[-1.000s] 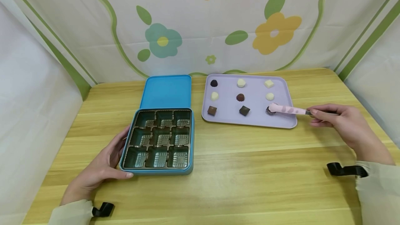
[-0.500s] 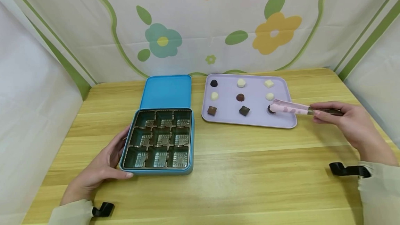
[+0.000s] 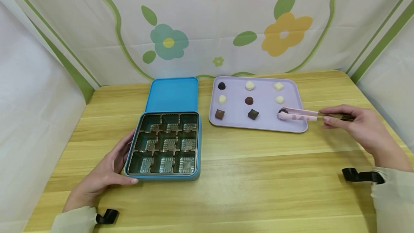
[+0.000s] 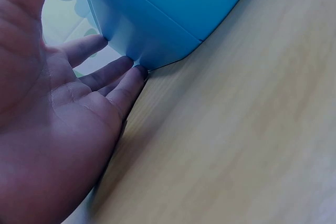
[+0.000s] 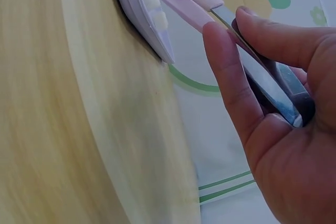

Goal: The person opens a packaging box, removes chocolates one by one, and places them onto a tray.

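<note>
My left hand (image 3: pixel 105 172) holds the near left corner of a blue square tin (image 3: pixel 161 178), with its thumb at the front and fingertips against the side (image 4: pixel 157 40). Inside the tin is a brown plastic insert (image 3: pixel 166 132) divided into several bare compartments. In my right hand (image 3: pixel 365 128), between thumb and fingers, are metal tongs with pink paw-like tips (image 3: pixel 300 117). Their tips are spread around a dark chocolate (image 3: pixel 283 110) at the near right of a lilac tray (image 3: pixel 236 100). The near tip partly hides that chocolate.
Several other white, brown and dark chocolates stand in rows on the tray, among them a dark square one (image 3: pixel 253 114) and a white one (image 3: pixel 279 99). A blue lid (image 3: pixel 173 94) lies behind the tin. A flowered cloth (image 3: pixel 207 21) hangs behind the wooden table (image 3: pixel 258 190).
The tongs have turned in my right hand, and their tips now show apart on either side of the dark chocolate. My right hand has shifted slightly right. The left hand and tin stay put.
</note>
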Motion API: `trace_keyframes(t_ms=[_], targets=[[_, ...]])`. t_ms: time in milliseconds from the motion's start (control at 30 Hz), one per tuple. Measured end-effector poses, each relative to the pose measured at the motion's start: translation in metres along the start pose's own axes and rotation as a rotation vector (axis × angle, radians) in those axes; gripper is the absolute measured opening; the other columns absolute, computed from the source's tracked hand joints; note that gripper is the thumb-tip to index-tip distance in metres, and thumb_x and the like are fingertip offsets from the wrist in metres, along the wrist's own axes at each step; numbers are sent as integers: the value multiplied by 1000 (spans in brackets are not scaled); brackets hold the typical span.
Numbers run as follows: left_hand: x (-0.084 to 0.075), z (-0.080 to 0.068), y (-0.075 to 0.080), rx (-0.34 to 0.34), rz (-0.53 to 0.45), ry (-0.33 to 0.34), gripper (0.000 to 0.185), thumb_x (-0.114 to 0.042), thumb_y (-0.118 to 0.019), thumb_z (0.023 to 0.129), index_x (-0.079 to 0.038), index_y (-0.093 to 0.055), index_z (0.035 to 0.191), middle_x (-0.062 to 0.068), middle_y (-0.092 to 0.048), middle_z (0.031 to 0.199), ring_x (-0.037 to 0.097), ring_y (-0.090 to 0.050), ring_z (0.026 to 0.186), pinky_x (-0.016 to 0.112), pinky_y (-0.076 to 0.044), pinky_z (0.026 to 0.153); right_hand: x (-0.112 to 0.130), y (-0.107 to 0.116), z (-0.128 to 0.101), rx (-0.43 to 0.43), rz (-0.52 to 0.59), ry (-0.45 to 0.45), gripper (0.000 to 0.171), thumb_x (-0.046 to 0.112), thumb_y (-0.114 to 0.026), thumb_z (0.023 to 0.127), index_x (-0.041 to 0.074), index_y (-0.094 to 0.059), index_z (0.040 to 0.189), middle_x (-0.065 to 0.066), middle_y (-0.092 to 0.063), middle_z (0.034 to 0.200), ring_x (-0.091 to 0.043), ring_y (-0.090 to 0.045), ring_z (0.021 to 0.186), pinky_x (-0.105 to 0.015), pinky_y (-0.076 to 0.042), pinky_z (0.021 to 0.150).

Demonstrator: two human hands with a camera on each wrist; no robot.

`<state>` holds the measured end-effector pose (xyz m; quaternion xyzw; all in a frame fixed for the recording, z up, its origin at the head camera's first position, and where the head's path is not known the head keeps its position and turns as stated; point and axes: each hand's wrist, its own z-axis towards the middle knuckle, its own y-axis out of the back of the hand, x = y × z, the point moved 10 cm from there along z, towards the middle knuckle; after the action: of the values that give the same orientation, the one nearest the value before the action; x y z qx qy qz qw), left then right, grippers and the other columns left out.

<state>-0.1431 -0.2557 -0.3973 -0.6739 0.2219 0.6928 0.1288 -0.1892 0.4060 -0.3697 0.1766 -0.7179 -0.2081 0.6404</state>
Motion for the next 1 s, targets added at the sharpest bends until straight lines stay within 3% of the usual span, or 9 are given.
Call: trace_keyframes(t_ms=[400, 533, 667, 867, 1000], targets=[[1, 0, 0, -2, -2, 9, 135, 22, -84, 69, -19, -12, 175, 6, -22, 176, 0, -40, 150, 11, -40, 113, 6, 12, -7, -26, 35, 5, 40, 15, -77, 100, 7, -72, 139, 19, -79, 110, -7, -81, 86, -13, -58, 80], [0, 0, 0, -3, 1, 9, 136, 22, -84, 68, -19, -12, 175, 8, -22, 176, 0, -40, 149, 11, -41, 112, 16, 10, -11, -52, 104, 43, 39, 11, -78, 99, 5, -72, 137, 16, -80, 110, -5, -80, 86, -14, -59, 79], [1, 1, 0, -7, 5, 21, 135, 21, -85, 69, -20, -12, 175, 8, -21, 177, 0, -40, 150, 10, -39, 113, 32, -13, -14, -24, 185, 123, 36, 2, -76, 98, -1, -73, 134, 10, -82, 111, -9, -81, 85, -19, -61, 78], [1, 0, 1, -12, 6, 22, 136, 21, -85, 68, -20, -13, 175, 8, -22, 177, -1, -39, 150, 9, -37, 114, 53, -65, -21, 83, 17, 166, 36, 11, -78, 99, 6, -75, 134, 11, -79, 106, -9, -79, 85, -16, -59, 78], [1, 0, 0, -14, 5, 25, 135, 21, -85, 68, -20, -13, 175, 8, -22, 177, -1, -40, 150, 10, -37, 114, 63, -93, -25, 164, -9, 227, 34, 10, -78, 99, 5, -75, 133, 5, -78, 107, -10, -79, 86, -18, -60, 78]])
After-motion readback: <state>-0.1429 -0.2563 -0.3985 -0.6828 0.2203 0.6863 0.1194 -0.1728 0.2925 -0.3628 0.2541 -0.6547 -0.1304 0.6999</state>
